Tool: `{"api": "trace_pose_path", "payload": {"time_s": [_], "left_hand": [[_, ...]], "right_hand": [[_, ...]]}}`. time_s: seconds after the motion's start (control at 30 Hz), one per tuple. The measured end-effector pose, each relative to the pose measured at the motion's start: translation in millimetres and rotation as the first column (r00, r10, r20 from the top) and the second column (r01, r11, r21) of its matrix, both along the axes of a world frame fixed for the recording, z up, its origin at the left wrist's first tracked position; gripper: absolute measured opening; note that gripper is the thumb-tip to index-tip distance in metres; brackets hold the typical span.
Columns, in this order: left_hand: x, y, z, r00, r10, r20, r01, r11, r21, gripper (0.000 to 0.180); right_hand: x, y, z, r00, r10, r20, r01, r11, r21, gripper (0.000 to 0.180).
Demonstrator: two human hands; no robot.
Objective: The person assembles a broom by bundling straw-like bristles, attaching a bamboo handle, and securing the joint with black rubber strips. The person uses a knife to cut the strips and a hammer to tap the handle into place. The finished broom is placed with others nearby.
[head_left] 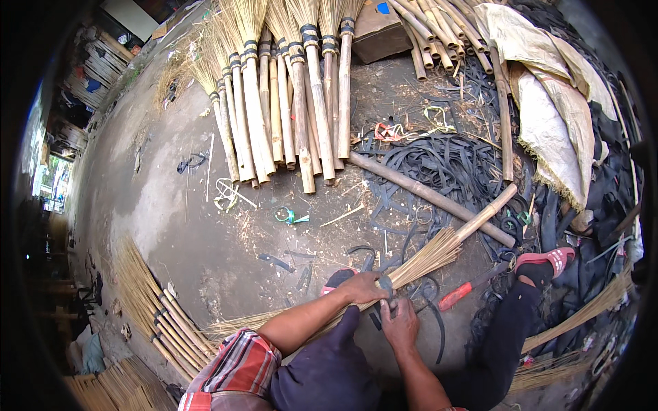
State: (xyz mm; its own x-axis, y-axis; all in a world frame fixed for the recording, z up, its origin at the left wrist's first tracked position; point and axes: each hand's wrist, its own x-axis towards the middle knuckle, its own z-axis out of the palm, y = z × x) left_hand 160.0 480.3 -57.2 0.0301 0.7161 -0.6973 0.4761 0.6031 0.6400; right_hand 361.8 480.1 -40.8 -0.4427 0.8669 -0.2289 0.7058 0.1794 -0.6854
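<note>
A bristle broom (423, 264) lies slantwise across my raised knee, its bamboo handle (488, 211) pointing up and to the right. My left hand (364, 286) is closed around the bristle bundle, where a black rubber strip (386, 283) wraps it. Just below, my right hand (400, 320) is closed with its fingertips against the dark strip at the bundle; part of the strip hides behind the fingers. To the right of that hand, a knife with a red handle (455, 296) lies on the ground near my foot in a pink sandal (546, 263).
Several brooms with bamboo handles (301, 130) lie together ahead. Behind the knife is a heap of black rubber strips (439, 164), crossed by a bamboo pole (430, 197). Bamboo poles (439, 34) and a pale sack (555, 123) are far right; more brooms (179, 322) lie left.
</note>
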Motion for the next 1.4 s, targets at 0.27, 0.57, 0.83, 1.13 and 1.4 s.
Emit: {"api": "trace_pose_path", "payload": {"time_s": [0.27,0.57,0.83,1.13,1.4], "left_hand": [[-1,2,8,0.998,-0.016,-0.053,0.015,1.0,-0.009,0.077],[2,3,9,0.993,0.052,0.107,-0.05,0.998,-0.026,0.074],[-7,3,-11,0.987,0.031,0.159,-0.015,0.995,-0.102,0.095],[-3,9,-1,0.991,0.048,0.128,-0.041,0.998,-0.053,0.101],[9,41,13,0.969,-0.205,-0.137,0.213,0.976,0.047,0.073]], "right_hand": [[-8,11,0,0.995,0.058,0.078,-0.069,0.986,0.151,0.016],[10,36,-4,0.997,0.079,-0.018,-0.08,0.932,-0.355,0.027],[-1,-2,-26,0.983,-0.048,-0.175,-0.014,0.942,-0.337,0.03],[-20,-19,7,0.973,0.074,-0.219,-0.155,0.911,-0.381,0.033],[83,104,-32,0.694,-0.67,0.265,0.671,0.734,0.101,0.057]]}}
